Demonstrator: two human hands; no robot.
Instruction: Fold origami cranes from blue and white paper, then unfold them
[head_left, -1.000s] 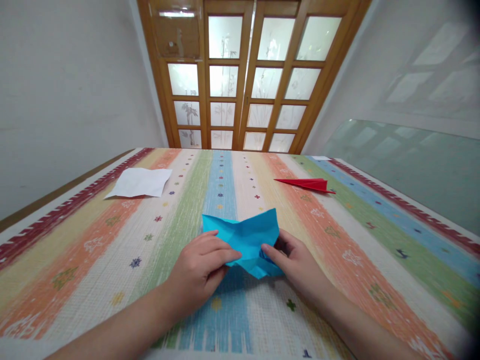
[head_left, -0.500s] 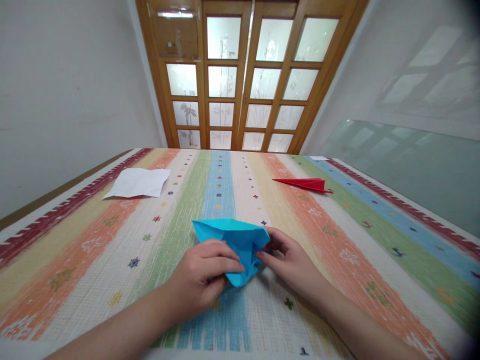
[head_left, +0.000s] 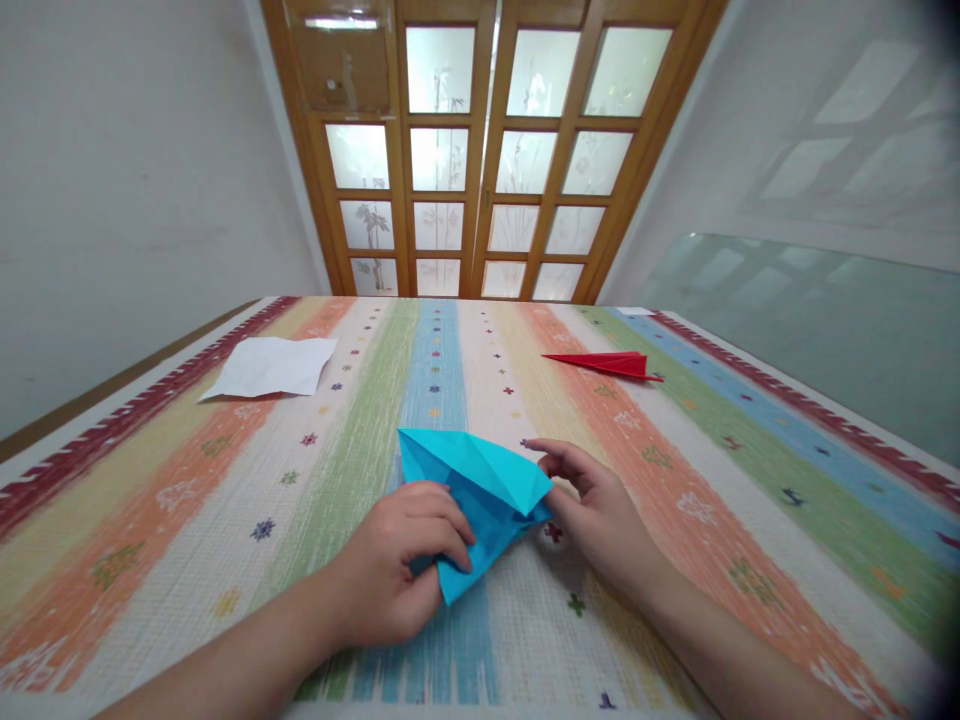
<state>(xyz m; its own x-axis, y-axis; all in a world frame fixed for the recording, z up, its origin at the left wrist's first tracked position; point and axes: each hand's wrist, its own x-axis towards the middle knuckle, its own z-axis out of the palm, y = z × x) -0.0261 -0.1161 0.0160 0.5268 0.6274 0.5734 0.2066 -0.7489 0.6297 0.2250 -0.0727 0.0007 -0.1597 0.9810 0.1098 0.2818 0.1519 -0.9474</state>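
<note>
A sheet of blue paper with several creases and a folded-over upper flap lies at the near middle of the table, its pointed corners to the upper left, right and bottom. My left hand is closed on its lower left edge, fingers on top and the thumb tucked at the edge. At the paper's right corner is my right hand, its index finger lifted and apart from the thumb, which touches the corner. The tips of its other fingers are partly hidden.
A striped, patterned cloth covers the table. White paper lies at the far left, and a red folded paper plane at the far right. Past the table stand wooden doors with glass panes. A glass panel leans at the right wall.
The blue paper has turned, with its bottom corner lower and its flap opened flatter. My right hand has loosened its pinch and shifted slightly right, its index finger now raised.
</note>
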